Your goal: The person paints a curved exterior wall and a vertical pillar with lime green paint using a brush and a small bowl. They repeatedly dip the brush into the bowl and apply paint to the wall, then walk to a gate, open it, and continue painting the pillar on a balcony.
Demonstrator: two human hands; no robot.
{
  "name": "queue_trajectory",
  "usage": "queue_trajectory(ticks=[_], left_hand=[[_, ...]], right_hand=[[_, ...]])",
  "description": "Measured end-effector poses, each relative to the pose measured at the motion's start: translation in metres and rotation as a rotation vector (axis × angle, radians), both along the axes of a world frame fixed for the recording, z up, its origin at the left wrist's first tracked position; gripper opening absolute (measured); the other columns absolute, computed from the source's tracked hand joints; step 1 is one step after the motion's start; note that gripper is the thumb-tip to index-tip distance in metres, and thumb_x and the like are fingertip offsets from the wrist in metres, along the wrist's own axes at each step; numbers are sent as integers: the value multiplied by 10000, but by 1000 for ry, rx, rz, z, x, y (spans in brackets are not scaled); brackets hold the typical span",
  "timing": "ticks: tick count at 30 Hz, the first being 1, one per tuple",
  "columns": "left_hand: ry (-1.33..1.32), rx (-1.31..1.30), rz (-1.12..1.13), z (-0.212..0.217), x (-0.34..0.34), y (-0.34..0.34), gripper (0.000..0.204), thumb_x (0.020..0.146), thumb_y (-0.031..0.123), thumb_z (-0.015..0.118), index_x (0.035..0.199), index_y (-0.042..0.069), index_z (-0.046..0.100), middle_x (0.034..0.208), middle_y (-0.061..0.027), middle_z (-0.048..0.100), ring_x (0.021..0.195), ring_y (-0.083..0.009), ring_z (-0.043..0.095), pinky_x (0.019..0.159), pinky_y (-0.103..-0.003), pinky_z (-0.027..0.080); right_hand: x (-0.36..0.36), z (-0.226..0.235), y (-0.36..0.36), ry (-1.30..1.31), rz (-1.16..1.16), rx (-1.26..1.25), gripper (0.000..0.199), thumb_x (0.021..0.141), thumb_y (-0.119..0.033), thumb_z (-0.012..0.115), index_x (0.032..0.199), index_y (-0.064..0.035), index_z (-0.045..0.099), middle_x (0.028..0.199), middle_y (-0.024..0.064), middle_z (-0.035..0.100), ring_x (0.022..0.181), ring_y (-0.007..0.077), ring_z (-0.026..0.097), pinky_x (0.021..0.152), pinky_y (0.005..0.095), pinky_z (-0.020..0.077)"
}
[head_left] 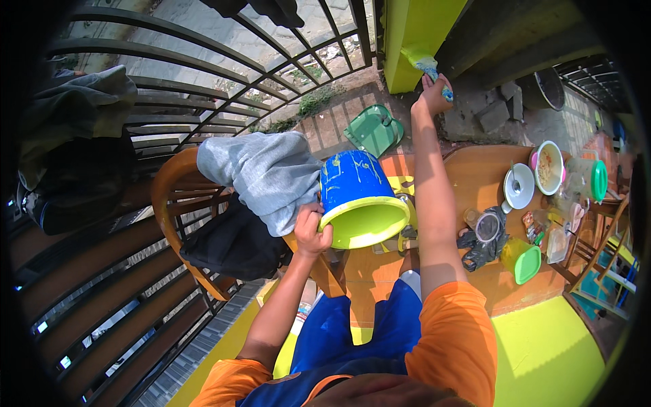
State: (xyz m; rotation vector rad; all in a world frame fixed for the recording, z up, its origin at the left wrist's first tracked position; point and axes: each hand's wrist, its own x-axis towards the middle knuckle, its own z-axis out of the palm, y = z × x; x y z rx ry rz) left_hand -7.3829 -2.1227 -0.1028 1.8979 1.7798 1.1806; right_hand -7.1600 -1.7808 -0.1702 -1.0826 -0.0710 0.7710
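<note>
Above the wooden table (475, 176), the left hand (311, 230) grips the rim of a blue paint bucket (359, 197), fingers closed on it. The right hand (432, 91) reaches out to the yellow-green pillar (413, 34), fingers wrapped around a paintbrush (428, 68) touching it.

Brush (428, 68) bristles blurred against wall (413, 34)

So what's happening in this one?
A person is painting a lime-green wall. The right hand reaches up and presses a brush against the wall's lower edge. The left hand holds a blue paint bucket by its rim, tilted so its green inside shows. A grey cloth hangs over a wooden chair on the left, and a round table with bowls and containers stands on the right.
</note>
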Motion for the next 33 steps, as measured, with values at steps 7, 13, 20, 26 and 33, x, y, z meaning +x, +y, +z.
queue_trajectory(ticks=[7,13,20,26,33], left_hand=[[-8,26,-35,4,-2,0,123,624,-27,571,727,-22,505,854,-182,575,769,-361,579,698,-416,502],[-87,22,-103,1,-11,0,159,658,5,603,801,-14,536,886,-192,569,824,-387,570,755,-439,493],[-218,10,-230,29,-19,-1,171,664,17,615,801,-19,519,879,-194,541,861,-393,560,774,-449,484],[-338,7,-211,101,-32,-37,125,682,5,590,751,-22,490,811,-171,525,777,-357,562,712,-421,477],[-402,-54,-19,160,-55,-119,149,686,-10,639,700,-32,492,750,-134,527,698,-246,549,669,-331,451]], right_hand=[[20,170,19,-42,92,137,159,918,-16,563,1006,114,585,1001,243,618,902,345,682,850,412,619],[34,446,18,-202,246,514,153,921,61,534,1052,138,519,1054,253,571,920,403,660,864,515,618],[24,573,0,-295,99,948,147,931,-16,517,1062,53,510,1022,252,614,911,396,687,823,455,629],[-1,421,-24,-114,131,445,177,931,-36,574,1079,46,520,981,202,622,814,326,705,728,361,637],[73,277,-289,99,275,128,225,944,-99,587,1128,4,508,1064,203,618,892,354,702,762,374,616]])
